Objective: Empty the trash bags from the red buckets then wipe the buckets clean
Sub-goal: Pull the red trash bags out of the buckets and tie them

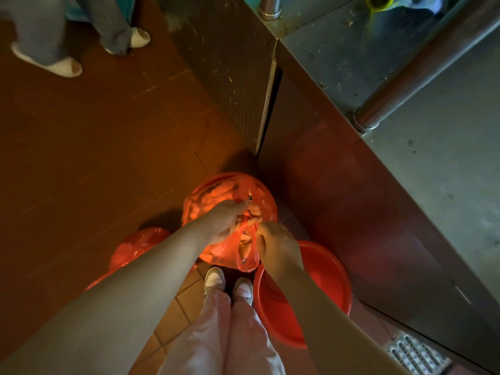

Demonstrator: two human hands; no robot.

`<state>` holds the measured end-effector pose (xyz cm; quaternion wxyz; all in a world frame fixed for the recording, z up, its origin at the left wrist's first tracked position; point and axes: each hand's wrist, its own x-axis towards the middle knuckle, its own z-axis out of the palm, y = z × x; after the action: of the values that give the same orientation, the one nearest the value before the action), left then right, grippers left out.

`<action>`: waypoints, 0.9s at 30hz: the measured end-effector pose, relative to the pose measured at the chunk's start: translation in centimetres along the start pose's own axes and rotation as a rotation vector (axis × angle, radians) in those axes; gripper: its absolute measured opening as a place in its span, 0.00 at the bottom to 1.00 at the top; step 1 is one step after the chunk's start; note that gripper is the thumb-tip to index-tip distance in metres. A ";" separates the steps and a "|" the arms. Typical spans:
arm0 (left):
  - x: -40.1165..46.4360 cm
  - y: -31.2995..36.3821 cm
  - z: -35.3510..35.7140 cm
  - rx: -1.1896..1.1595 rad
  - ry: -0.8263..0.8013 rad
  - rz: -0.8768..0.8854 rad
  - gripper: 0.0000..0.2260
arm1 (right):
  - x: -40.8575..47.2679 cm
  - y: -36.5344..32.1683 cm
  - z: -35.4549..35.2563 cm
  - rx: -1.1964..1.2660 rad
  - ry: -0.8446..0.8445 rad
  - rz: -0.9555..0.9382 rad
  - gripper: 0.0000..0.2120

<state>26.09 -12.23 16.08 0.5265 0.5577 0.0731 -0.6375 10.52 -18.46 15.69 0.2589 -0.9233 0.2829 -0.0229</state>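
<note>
Both hands bunch the bag's mouth: left hand [224, 220] and right hand [276, 242] clench the trash bag [216, 201] handles, knotting beside the empty red bucket [324, 266]

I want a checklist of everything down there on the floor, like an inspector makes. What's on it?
Surface: brown tiled floor, bare where visible.
Job's things: full red trash bag bunched at its top by both hands; second red bag on the floor to its left; red bucket with no bag in it beside the person's feet.
Clutter: nothing seen.
Hands: left hand and right hand both gripping the bag's neck.
Cables: nothing seen.
Surroundings: steel counter on the right; floor grate; another person's slippered feet nearby.
</note>
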 end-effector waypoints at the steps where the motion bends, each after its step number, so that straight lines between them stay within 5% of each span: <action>1: 0.0 0.0 0.0 0.115 0.015 0.020 0.13 | 0.0 0.2 0.3 0.004 -0.036 0.015 0.10; 4: -0.1 0.5 -0.4 0.798 0.106 0.190 0.17 | 0.0 1.2 1.2 0.023 -0.240 0.153 0.01; 9: -2.1 1.2 -0.2 1.677 -0.014 0.434 0.13 | -0.1 3.2 1.2 0.230 -0.339 0.516 0.10; 16: -2.8 -0.7 -2.6 2.089 -0.067 0.734 0.09 | 2.6 3.5 -0.1 0.447 -0.320 0.663 0.05; 23: -2.8 -3.3 -5.1 2.295 -0.049 0.848 0.08 | 6.2 1.2 -2.1 0.874 -0.352 0.646 0.06; 27: -2.8 -3.0 -5.5 2.327 -0.139 1.082 0.19 | 7.3 -0.3 -2.1 0.880 -0.478 0.535 0.07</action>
<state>26.81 -5.53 14.73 -0.0748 0.6112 -0.7857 -0.0596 16.44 -23.09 16.88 0.6730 -0.6040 0.4043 0.1371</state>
